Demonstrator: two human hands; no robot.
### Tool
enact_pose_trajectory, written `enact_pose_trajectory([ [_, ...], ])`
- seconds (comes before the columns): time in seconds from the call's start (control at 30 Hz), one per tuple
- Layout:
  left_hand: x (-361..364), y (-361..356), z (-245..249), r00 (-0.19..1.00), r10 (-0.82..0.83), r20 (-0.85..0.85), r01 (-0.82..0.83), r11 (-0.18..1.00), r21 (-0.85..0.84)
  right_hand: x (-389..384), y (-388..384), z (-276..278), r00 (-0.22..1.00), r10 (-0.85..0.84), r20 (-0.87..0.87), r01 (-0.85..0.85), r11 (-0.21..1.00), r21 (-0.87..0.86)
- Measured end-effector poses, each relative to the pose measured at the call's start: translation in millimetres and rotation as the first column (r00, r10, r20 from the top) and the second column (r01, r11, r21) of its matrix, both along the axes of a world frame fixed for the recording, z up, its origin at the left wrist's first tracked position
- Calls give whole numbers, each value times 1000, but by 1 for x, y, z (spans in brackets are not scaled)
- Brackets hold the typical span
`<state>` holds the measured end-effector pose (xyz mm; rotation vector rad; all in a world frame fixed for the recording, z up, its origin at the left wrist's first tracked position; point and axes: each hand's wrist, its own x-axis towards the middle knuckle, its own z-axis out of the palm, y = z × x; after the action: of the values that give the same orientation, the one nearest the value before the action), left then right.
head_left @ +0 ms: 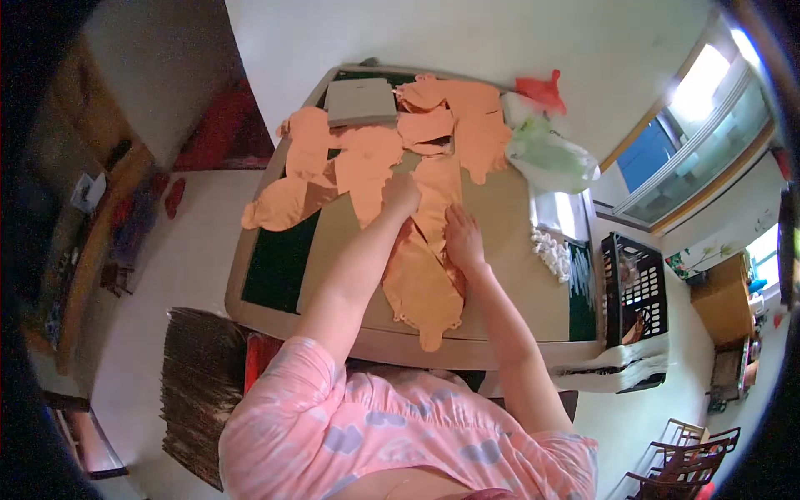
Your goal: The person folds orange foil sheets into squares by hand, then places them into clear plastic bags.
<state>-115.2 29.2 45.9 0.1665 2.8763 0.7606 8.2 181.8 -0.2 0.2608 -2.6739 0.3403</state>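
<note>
Several orange cut fabric pieces (367, 158) lie spread over a square table (500, 217). My left hand (402, 193) reaches to the middle of the table, its fingers curled on the edge of one orange piece. My right hand (463, 238) lies flat, palm down, on a long orange piece (421, 287) that runs toward the table's near edge. The two hands are close together, a hand's width apart.
A grey flat box (360, 102) sits at the far side of the table. A green-white plastic bag (550, 154) and a red bag (542, 90) lie far right. Small white items (552, 250) lie near the right edge. A black crate (637, 287) stands right of the table.
</note>
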Motion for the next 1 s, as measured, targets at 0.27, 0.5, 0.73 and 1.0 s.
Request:
enact_pose_trajectory([
  [0.27, -26, 7, -29, 990, 103, -96, -103, 995, -1, -2, 2, -8, 997, -38, 71, 40, 999, -32],
  [0.5, -25, 26, -28, 940, -53, -338, 107, 984, 144, 0, 0, -7, 998, -38, 49, 41, 998, -55],
  [0.73, -25, 55, -60, 983, -27, -184, 125, 826, 550, -1, 3, -10, 997, -10, 76, 17, 996, -86],
  [1.0, -15, 27, -41, 985, 65, -162, 55, 764, 643, 4, -2, 17, 994, 11, 113, 0, 995, -100],
])
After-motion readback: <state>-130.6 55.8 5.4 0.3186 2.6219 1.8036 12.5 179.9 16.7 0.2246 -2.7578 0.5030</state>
